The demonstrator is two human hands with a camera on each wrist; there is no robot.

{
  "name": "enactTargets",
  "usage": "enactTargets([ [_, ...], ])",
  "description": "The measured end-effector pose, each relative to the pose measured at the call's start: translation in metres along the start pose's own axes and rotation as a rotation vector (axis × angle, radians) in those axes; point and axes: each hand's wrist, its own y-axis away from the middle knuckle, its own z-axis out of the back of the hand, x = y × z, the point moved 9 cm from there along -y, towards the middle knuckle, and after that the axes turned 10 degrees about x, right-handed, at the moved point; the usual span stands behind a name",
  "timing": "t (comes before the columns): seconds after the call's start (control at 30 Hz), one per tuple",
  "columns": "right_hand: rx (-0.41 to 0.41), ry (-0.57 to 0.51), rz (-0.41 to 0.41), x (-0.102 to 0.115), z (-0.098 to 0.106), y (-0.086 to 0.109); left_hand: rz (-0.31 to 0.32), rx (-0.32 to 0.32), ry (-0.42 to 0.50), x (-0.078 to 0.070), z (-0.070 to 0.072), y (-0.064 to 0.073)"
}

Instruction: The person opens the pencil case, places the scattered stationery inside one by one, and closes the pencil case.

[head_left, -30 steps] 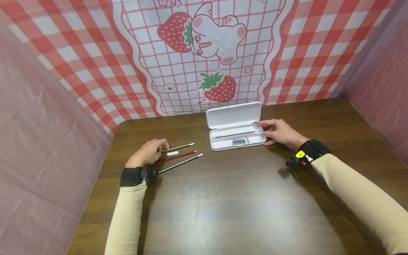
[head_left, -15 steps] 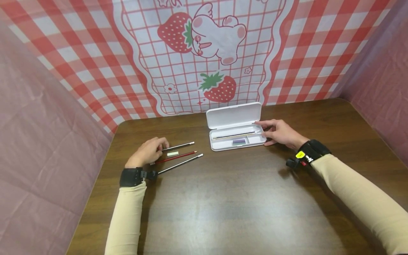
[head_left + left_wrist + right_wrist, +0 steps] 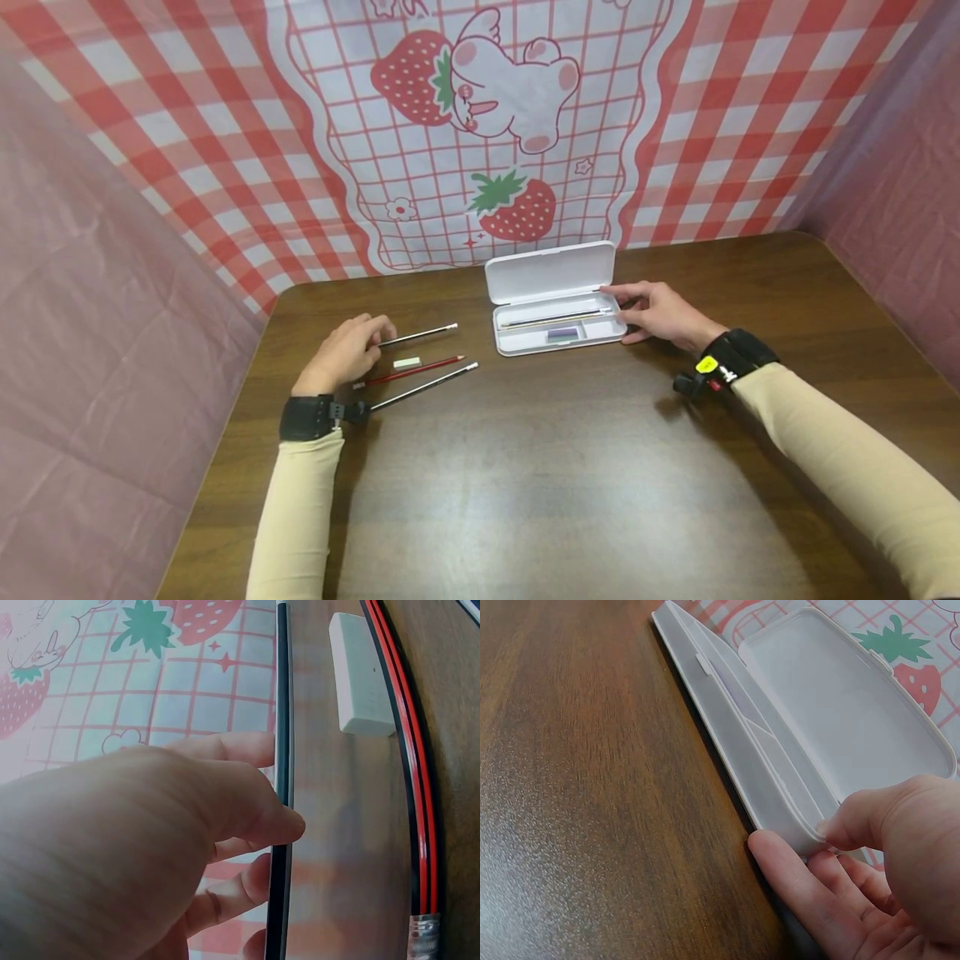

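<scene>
My left hand (image 3: 348, 354) pinches a black pencil (image 3: 420, 336) between thumb and fingers. In the left wrist view that pencil (image 3: 282, 697) runs lengthwise past the thumb, raised beside a white eraser (image 3: 364, 675) and a red-and-black striped pencil (image 3: 416, 802). My right hand (image 3: 660, 315) holds the right end of a white pencil case (image 3: 551, 275), whose lid stands up. The right wrist view has the thumb on the rim of the case (image 3: 731, 742), the fingers against its outer end. Inside lie slim pencils (image 3: 555, 317) and a purplish block (image 3: 562, 334).
Another black pencil (image 3: 427, 387) with a white end lies on the brown wooden table (image 3: 525, 467), nearest the person. Behind the case hangs a red-checked strawberry cloth (image 3: 517, 208). Pinkish cloths (image 3: 97, 375) hang at both sides.
My left hand has moved slightly away from the person, and the black pencil has come with it, farther from the eraser. The right hand and the pencil case stay put.
</scene>
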Motion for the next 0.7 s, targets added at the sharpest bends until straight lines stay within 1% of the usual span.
enactTargets([
  [0.1, -0.002, -0.001, 0.001, -0.001, 0.0, 0.0, -0.033, -0.039, 0.01, -0.002, 0.004, 0.0],
  [0.13, -0.003, -0.001, 0.0, -0.001, 0.0, 0.0, -0.047, -0.045, 0.017, -0.013, 0.011, 0.006],
  [0.23, -0.003, -0.004, -0.003, -0.002, 0.0, -0.001, -0.072, -0.086, 0.04, -0.031, 0.025, 0.013],
  [0.3, -0.002, -0.006, -0.006, -0.003, 0.001, -0.001, -0.082, -0.089, 0.051, -0.047, 0.035, 0.019],
  [0.33, -0.003, -0.007, -0.006, -0.003, 0.001, -0.001, -0.084, -0.098, 0.046, -0.051, 0.037, 0.02],
  [0.37, -0.003, -0.005, -0.005, -0.002, 0.001, -0.001, -0.079, -0.112, 0.048, -0.044, 0.034, 0.015],
  [0.43, -0.005, -0.004, -0.003, -0.002, 0.002, 0.0, -0.084, -0.114, 0.041, -0.043, 0.032, 0.013],
  [0.47, -0.004, -0.004, 0.0, -0.002, 0.002, 0.0, -0.076, -0.106, 0.04, -0.041, 0.031, 0.011],
  [0.53, -0.004, 0.001, 0.005, -0.001, 0.002, 0.0, -0.067, -0.116, 0.033, -0.031, 0.024, 0.007],
  [0.57, -0.003, 0.002, 0.007, -0.001, 0.002, 0.0, -0.07, -0.1, 0.04, -0.032, 0.024, 0.007],
  [0.6, -0.003, 0.0, 0.007, -0.001, 0.001, -0.001, -0.071, -0.098, 0.037, -0.03, 0.022, 0.005],
  [0.63, -0.002, -0.002, 0.007, -0.001, 0.001, -0.001, -0.074, -0.099, 0.045, -0.028, 0.021, 0.005],
  [0.67, -0.003, -0.002, 0.007, -0.001, 0.001, -0.001, -0.069, -0.112, 0.043, -0.025, 0.02, 0.004],
  [0.7, -0.004, -0.003, 0.008, 0.0, 0.001, 0.0, -0.071, -0.103, 0.044, -0.028, 0.021, 0.004],
])
